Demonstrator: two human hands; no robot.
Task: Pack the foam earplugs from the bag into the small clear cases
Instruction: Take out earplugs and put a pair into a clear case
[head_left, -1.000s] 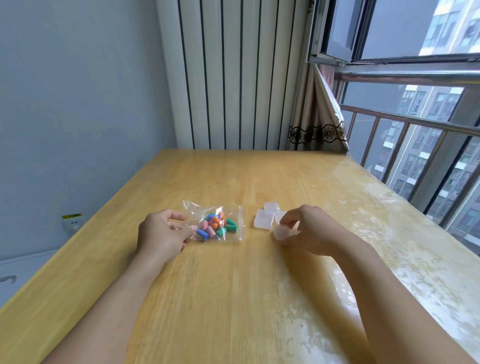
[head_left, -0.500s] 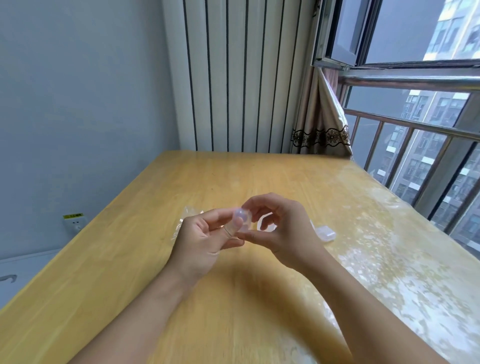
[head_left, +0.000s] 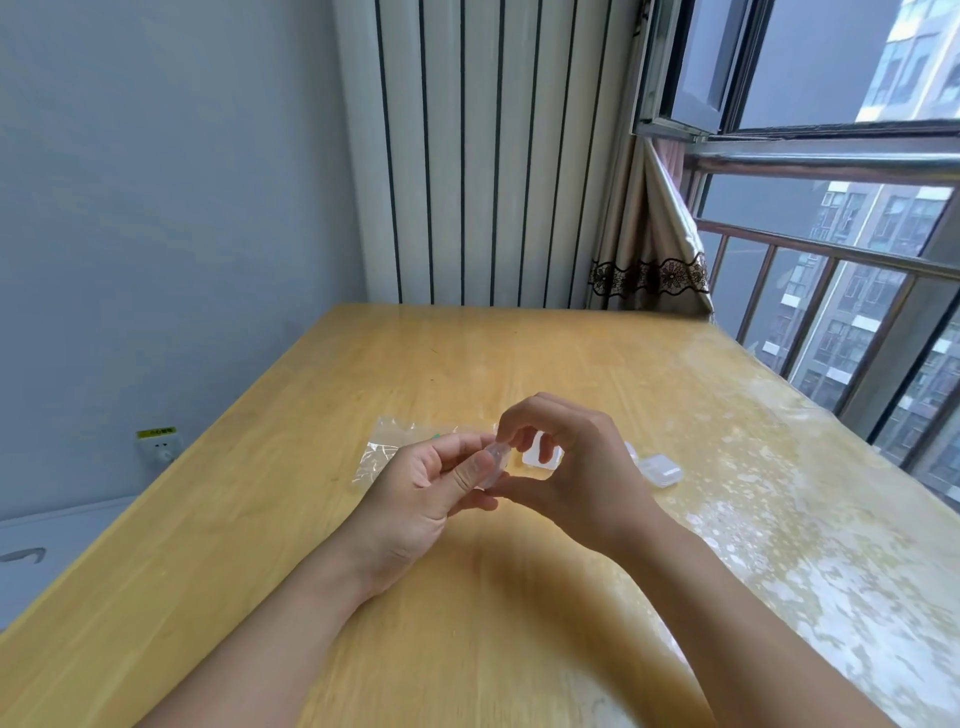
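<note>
Both hands are raised above the wooden table (head_left: 467, 597) and meet on one small clear case (head_left: 494, 458). My left hand (head_left: 421, 493) pinches it between thumb and fingers. My right hand (head_left: 566, 467) grips the same case with its thumb below and its fingertips on top. Whether the case's lid is up or down cannot be told. Behind my left hand lies the clear bag of foam earplugs (head_left: 387, 449), its contents mostly hidden. Two more clear cases rest on the table behind my right hand, one (head_left: 540, 457) seen between the fingers and one (head_left: 660, 470) to the right.
The table's right edge runs along a railed window (head_left: 831, 291) with an open pane. A radiator (head_left: 483, 156) and a curtain (head_left: 649, 249) stand behind the table's far edge. A grey wall with a socket (head_left: 158, 447) is at the left.
My right hand lifted a clear case off the table, and my left hand left the bag to join it. Both hands now hold the case up, slightly turned since half a second ago.
</note>
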